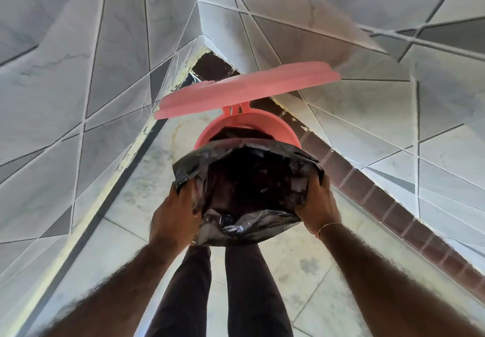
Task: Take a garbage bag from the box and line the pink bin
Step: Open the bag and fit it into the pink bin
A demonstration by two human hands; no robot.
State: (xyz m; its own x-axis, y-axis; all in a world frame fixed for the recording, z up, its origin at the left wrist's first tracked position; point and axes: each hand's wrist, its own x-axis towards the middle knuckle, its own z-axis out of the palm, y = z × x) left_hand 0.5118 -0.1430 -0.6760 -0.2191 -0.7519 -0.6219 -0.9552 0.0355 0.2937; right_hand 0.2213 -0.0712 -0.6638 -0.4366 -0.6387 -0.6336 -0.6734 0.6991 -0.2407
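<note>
A black garbage bag (246,179) is held open by both hands just above and in front of the pink bin (210,134). My left hand (173,213) grips the bag's left edge. Gripping the right edge is my right hand (319,205). The bag's mouth gapes wide, and its far rim overlaps the bin's near rim. The bin's pink lid (246,90) stands raised on its hinge behind the opening. Inside the bin something dark shows; I cannot tell what it is. The box of bags is out of sight.
The bin stands in a corner between two tiled walls (78,87), with a dark brown skirting strip (367,187) along the right wall. My legs (223,284) in dark trousers stand on the pale tiled floor (301,266) below the bag.
</note>
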